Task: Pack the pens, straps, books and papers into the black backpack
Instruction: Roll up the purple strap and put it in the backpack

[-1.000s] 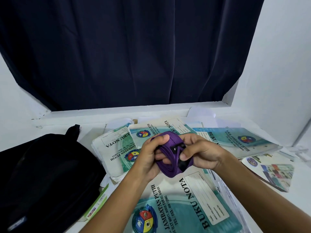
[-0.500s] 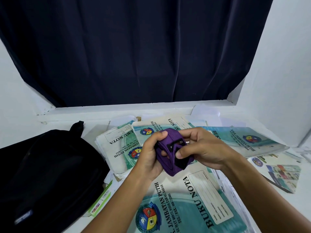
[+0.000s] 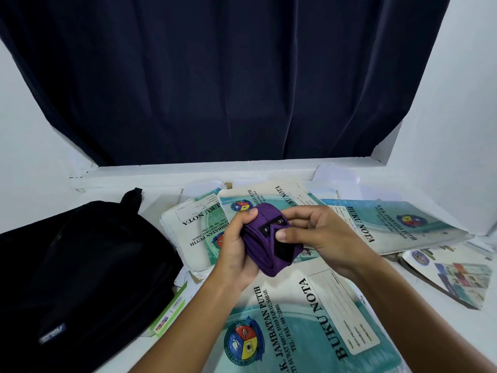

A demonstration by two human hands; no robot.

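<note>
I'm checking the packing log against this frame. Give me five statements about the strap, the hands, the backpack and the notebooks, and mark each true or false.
1. Both hands hold the purple strap. True: the left hand and the right hand grip it from either side.
2. The strap lies stretched out flat on the table. False: it is bundled up and held above the notebooks.
3. The black backpack sits to the left of the hands. True.
4. The strap is already inside the backpack. False: it is in the hands, apart from the bag.
5. The nearest notebook reads BUKU NOTA on its cover. True.
</note>
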